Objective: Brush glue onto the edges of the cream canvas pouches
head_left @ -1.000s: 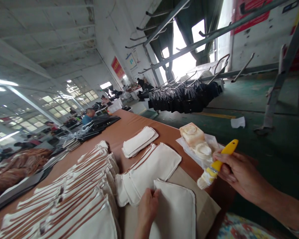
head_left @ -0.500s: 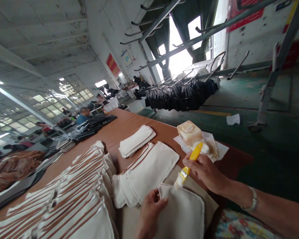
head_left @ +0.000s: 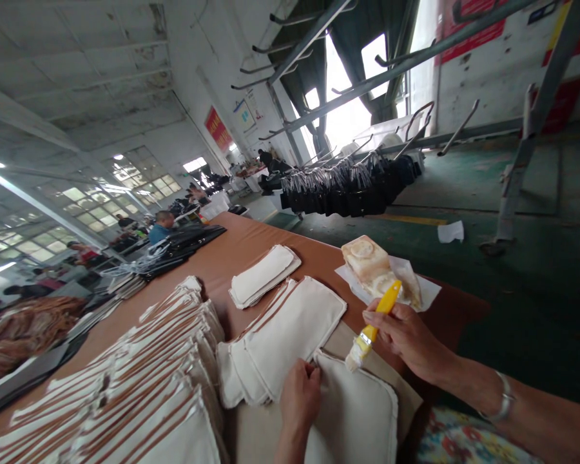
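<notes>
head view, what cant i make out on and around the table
- Left fingertips: curled under, hidden by the hand itself.
- Near cream panel: lower end cut off by the head view's bottom edge.
- Container: contents unclear in the head view, too small.
- Wall poster: head view, writing too small.

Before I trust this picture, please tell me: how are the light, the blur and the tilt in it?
In the head view, the window glares white; the floor beside the table is dark; the picture is tilted; the flowered cloth is blurred, the brush fairly clear.
</notes>
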